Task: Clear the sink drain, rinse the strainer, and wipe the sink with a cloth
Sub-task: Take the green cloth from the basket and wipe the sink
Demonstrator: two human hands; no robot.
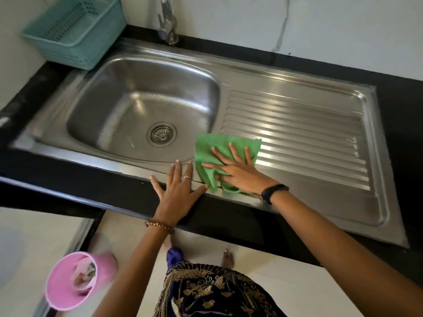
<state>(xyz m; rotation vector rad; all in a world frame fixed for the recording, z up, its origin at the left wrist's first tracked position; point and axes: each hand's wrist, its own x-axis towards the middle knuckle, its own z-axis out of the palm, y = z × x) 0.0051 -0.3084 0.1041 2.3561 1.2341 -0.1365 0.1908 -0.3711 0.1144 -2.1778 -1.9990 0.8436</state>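
Along the front edge of the black worktop (68, 184) sits the steel sink (297, 179), its strainer (161, 134) seated in the drain of the basin. Near the front rim, between basin and ribbed drainboard, the right hand (238, 172) presses a green cloth (219, 147) flat with spread fingers; the left hand (177, 193), also flat and spread, braces on the rim just beside it, holding nothing. Likely risks: the unclamped cloth bunching or sliding off the front edge, and wiping that skips the basin and ribs.
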